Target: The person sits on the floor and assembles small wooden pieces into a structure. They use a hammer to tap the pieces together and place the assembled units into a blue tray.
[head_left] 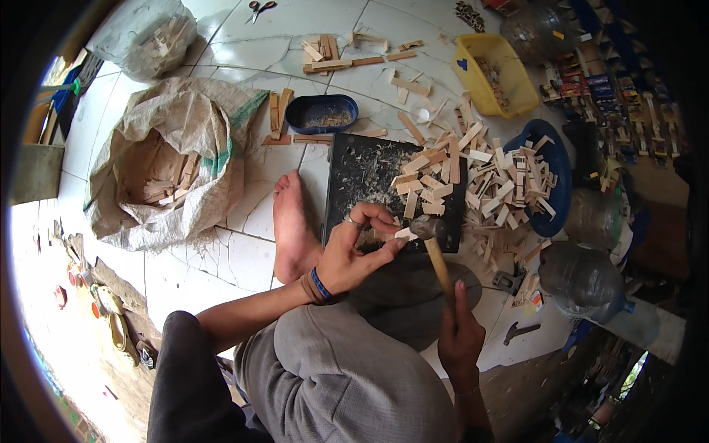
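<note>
My right hand (459, 334) is closed around the wooden handle of a hammer (440, 267). The hammer's dark metal head rests over or just beside a small pale wood piece (405, 235); I cannot tell whether they touch. That piece is pinched between the thumb and fingers of my left hand (354, 251), which has a ring and wristbands. Both hands work over a black board (353, 171) strewn with shavings and thin bits. On the board's right part lie several small wood strips (430, 177), partly heaped on one another.
A large pile of wood pieces (496, 193) spills from a blue basin (563, 199) at right. A yellow tub (529, 94) and dark blue tray (294, 111) stand beyond. A woven sack (118, 210) sits left. A second hammer (521, 332), scissors (258, 9) and plastic bottles (580, 280) lie around.
</note>
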Demonstrator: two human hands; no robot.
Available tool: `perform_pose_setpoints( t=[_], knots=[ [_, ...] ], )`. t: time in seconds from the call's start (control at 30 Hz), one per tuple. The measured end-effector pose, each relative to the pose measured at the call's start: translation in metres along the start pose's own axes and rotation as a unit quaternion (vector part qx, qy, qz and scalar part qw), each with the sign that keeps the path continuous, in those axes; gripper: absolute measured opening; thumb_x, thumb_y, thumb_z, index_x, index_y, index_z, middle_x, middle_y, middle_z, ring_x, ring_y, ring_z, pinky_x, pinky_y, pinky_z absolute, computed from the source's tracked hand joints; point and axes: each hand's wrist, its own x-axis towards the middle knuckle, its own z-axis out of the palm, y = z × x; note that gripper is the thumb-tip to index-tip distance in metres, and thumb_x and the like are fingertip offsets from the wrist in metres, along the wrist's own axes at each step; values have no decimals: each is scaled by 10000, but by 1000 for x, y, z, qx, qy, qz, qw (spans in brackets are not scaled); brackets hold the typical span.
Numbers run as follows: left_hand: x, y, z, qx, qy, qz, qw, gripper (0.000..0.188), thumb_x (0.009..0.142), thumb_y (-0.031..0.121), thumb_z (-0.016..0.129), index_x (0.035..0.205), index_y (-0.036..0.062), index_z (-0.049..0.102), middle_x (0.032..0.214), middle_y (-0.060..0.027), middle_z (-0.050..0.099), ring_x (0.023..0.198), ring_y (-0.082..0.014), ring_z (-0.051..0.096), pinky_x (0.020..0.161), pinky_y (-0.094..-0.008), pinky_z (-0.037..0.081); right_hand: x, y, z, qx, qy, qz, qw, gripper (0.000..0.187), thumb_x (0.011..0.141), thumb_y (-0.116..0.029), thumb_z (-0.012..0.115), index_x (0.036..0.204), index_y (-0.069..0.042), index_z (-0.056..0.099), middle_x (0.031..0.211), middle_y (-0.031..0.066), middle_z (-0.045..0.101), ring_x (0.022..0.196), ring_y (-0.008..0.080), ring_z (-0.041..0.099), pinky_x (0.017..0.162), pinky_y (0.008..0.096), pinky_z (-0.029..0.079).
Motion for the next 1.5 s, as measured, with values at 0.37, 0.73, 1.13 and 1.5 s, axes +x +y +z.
perform_pose_setpoints(
  t=[0.37,0.73,1.13,1.5],
  knots=[
    [1,2,-1,30,18,43,998,367,898,39,801,1173,28,558,1042,-63,731,1013,-119,700,939,-274,528,-26,7,3,-19,25,-49,998,580,917,4,718,1474,-114,607,770,99,619,569,243,592,512,350,474],
    [1,-1,0,27,28,30,999,366,892,50,810,1157,39,558,1012,-52,724,990,-117,694,918,-276,524,-24,9,7,-27,87,-86,992,584,929,24,688,1491,-100,592,760,85,603,549,213,564,496,355,459],
    [-1,1,-1,26,10,13,1000,383,905,44,806,1178,36,539,1059,-40,660,1032,-105,624,955,-274,477,-24,9,11,-25,72,-60,995,564,947,-10,685,1496,-87,582,770,81,627,569,240,597,519,363,491],
    [2,-1,1,30,31,37,998,362,905,58,803,1178,30,566,1005,-46,710,981,-103,682,901,-269,532,26,-10,26,169,102,173,965,331,1074,-209,614,1358,-43,648,993,58,693,662,128,592,631,324,510]
  ],
)
